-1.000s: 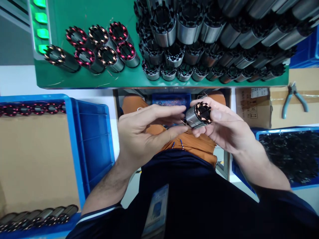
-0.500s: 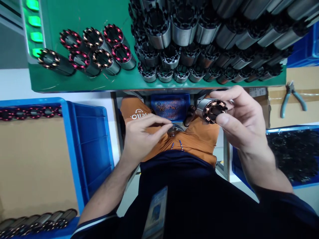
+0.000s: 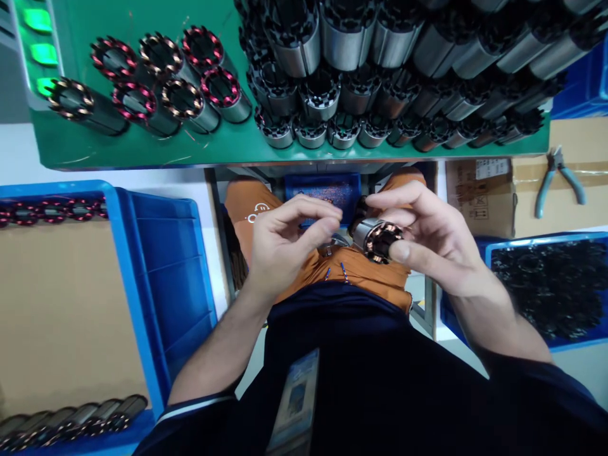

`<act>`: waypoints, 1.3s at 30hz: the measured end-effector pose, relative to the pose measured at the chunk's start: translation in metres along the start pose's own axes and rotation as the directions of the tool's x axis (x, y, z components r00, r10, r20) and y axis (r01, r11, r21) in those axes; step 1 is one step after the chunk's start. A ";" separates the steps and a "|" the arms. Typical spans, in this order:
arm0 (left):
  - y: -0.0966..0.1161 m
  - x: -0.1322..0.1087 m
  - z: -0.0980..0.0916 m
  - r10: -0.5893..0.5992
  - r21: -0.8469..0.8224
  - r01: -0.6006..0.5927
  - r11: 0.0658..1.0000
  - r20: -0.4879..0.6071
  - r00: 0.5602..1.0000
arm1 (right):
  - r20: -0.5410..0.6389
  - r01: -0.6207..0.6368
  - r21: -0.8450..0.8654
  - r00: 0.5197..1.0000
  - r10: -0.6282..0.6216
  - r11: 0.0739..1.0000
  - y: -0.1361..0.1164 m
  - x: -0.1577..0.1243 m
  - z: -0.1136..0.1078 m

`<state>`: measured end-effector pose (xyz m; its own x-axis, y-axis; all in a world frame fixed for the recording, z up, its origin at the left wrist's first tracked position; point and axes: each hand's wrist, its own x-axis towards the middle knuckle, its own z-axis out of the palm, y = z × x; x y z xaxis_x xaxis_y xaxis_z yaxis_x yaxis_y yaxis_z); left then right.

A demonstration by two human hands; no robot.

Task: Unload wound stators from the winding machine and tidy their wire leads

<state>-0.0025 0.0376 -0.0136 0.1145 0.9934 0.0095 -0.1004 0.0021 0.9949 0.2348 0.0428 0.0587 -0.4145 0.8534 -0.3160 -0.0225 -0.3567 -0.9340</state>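
Note:
My right hand (image 3: 444, 247) grips a motor stator (image 3: 365, 233), a silver cylinder with copper windings showing at the end turned toward me. The thumb presses on its rim while the fingers curl behind it. To the left, apart from the stator, my left hand (image 3: 285, 247) has its thumb and fingertips drawn together. Whether anything thin sits in that pinch I cannot make out. Both hands are over my lap, below the edge of the green table (image 3: 142, 157). On the table's left stand several stators with pink or copper windings (image 3: 183, 98).
Rows of stators with black ends (image 3: 342, 38) fill the table's middle and right. A blue crate (image 3: 175, 266) with wound stators and cardboard is at left. At right lie pliers (image 3: 555, 174) on a cardboard box (image 3: 527, 196), above a bin of black parts (image 3: 546, 291). Below the table sits a blue tray (image 3: 344, 190) with copper-coloured bits.
The right hand has brought the stator left and slightly down, closer to the left hand. My left hand has shifted a little right and up, still pinched. The whole view has tilted slightly.

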 end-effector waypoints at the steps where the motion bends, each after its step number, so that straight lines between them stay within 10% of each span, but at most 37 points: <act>1: 0.005 0.000 -0.001 0.022 0.014 -0.022 1.000 0.027 0.999 | 0.016 0.004 -0.013 1.000 -0.004 1.000 0.004 0.000 -0.001; 6: 0.025 0.000 0.002 0.071 0.068 -0.077 0.995 0.093 0.993 | 0.055 0.025 -0.021 0.998 -0.024 0.999 0.017 0.003 -0.001; 12: -0.005 -0.011 -0.009 -0.078 0.006 0.078 0.997 0.129 0.989 | 0.004 -0.006 -0.004 1.000 0.006 1.000 0.008 -0.003 -0.002; 20: 0.034 -0.016 -0.005 0.390 0.348 -0.432 0.832 0.187 0.902 | 0.059 0.054 -0.111 0.997 -0.048 0.992 0.012 0.003 0.008; 26: 0.028 -0.020 0.001 0.434 0.423 -0.459 0.782 0.160 0.886 | 0.049 0.229 -0.341 0.973 -0.226 0.912 0.010 0.006 0.004; 39: 0.037 -0.022 -0.003 0.513 0.636 -0.527 0.564 0.230 0.827 | -0.226 0.131 -0.147 0.960 -0.162 0.980 0.008 0.010 0.010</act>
<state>-0.0120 0.0157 0.0229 0.2703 0.7960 0.5417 0.5117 -0.5953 0.6195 0.2212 0.0446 0.0496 -0.1888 0.9635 -0.1897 0.0575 -0.1820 -0.9816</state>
